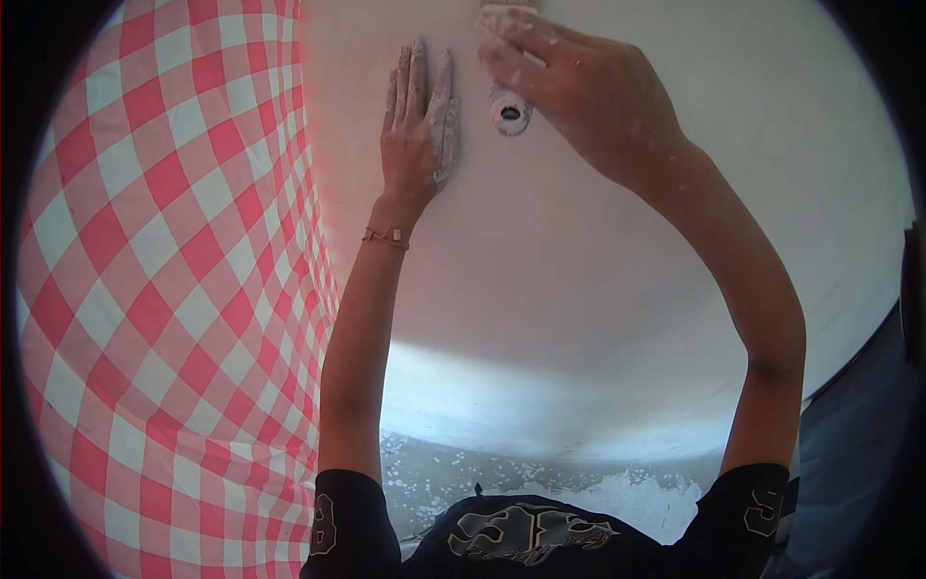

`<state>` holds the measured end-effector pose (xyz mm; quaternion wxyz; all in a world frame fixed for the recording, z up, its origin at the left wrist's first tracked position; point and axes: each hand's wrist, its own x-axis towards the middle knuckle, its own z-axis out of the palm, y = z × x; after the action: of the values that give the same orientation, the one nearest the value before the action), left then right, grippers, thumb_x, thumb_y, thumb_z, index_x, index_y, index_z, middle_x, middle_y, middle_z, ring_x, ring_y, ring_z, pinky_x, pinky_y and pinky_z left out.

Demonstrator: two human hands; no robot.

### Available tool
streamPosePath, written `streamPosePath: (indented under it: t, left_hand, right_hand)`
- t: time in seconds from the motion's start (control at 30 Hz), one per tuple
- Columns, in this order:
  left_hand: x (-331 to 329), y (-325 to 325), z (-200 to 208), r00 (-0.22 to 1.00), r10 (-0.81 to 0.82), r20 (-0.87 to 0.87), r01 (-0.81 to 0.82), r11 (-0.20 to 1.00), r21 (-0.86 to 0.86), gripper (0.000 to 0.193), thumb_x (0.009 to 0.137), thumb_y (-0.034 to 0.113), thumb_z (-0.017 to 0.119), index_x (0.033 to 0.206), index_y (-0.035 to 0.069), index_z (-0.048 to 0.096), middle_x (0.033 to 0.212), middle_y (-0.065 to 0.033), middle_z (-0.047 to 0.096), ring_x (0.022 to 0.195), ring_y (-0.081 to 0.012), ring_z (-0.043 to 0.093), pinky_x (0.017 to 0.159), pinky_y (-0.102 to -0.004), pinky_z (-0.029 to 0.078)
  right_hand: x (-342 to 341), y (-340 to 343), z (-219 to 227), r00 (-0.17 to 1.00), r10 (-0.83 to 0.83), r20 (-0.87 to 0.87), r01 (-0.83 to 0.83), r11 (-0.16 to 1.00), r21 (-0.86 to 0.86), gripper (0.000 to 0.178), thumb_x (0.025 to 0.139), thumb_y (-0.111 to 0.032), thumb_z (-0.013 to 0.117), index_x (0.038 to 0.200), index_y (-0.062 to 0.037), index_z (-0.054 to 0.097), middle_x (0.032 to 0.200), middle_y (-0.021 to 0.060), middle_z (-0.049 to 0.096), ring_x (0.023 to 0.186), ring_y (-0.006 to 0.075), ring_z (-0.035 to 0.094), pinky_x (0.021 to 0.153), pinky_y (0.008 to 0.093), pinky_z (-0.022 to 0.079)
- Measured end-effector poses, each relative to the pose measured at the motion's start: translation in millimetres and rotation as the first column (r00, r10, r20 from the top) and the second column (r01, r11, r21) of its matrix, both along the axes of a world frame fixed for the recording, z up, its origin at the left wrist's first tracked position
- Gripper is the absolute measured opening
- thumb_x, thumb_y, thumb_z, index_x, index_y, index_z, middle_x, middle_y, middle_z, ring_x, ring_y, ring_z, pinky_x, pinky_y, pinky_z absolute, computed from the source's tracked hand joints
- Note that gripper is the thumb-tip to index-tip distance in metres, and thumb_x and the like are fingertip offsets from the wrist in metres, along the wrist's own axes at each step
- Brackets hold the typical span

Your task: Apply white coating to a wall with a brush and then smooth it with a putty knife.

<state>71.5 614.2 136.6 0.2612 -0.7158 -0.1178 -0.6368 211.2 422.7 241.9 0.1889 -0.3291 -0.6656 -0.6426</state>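
Note:
My left hand (415, 135) lies flat against a pale, smooth surface (540, 280), its fingers stretched out. White smears coat its fingers and thumb. Up and to the right, my right hand (588, 92) is closed around a hand tool (510, 113) with a white-smeared handle. The rounded handle end has a dark hole and points down toward me. The tool's working end runs out of view at the top edge, so its exact kind cannot be made out. White residue also marks the right fingers.
A red-and-white checked cloth (145, 289) hangs along the left side, close to my left arm. Below the pale surface is a grey floor (434, 473) spotted with white flecks. Dark fabric (849, 454) shows at the lower right.

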Motion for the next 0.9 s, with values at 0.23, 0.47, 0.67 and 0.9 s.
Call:
streamPosePath:
  t: [0.23,0.47,0.67,0.9]
  left_hand:
    - [-12,14,-3,1.000,-0.014,-0.023,0.013,0.999,-0.031,0.063,0.100,0.012,0.050,0.162,0.009,0.038,0.169,-0.0214,0.029,0.156,-0.0397,0.029,0.127,-0.0509,0.028]
    - [-8,12,-2,1.000,-0.017,-0.015,0.016,0.997,-0.076,0.057,0.102,0.012,0.054,0.158,0.007,0.045,0.168,-0.0188,0.033,0.156,-0.0403,0.028,0.126,-0.0542,0.028]
    - [-11,16,-1,1.000,-0.026,-0.001,0.026,0.994,-0.102,0.061,0.102,0.013,0.050,0.162,0.008,0.038,0.169,-0.0215,0.030,0.155,-0.0399,0.029,0.126,-0.0522,0.027]
    - [-16,28,9,0.997,-0.036,0.063,0.040,0.997,-0.063,0.057,0.100,0.015,0.056,0.156,0.007,0.046,0.169,-0.0187,0.032,0.157,-0.0379,0.028,0.127,-0.0521,0.027]
  right_hand:
    - [-27,-10,-59,0.997,0.029,0.070,0.015,0.827,-0.562,0.012,0.095,-0.011,0.068,0.106,-0.0092,0.071,0.113,0.0072,0.075,0.096,0.0255,0.075,0.074,0.0354,0.062]
    - [-21,-1,-21,0.956,0.008,-0.292,-0.226,0.654,-0.722,0.015,0.095,-0.015,0.072,0.109,-0.0085,0.075,0.087,0.0159,0.074,0.088,0.0311,0.074,0.075,0.0408,0.061]
    - [-17,15,12,0.993,0.079,-0.083,-0.087,0.992,-0.097,0.015,0.090,-0.008,0.069,0.104,-0.0065,0.070,0.121,0.0084,0.074,0.105,0.0271,0.073,0.078,0.0378,0.061]
    - [-16,43,-27,0.988,0.133,0.073,-0.127,0.989,-0.078,0.012,0.083,-0.008,0.074,0.095,-0.0104,0.072,0.093,0.0079,0.075,0.096,0.0198,0.075,0.069,0.0318,0.063]
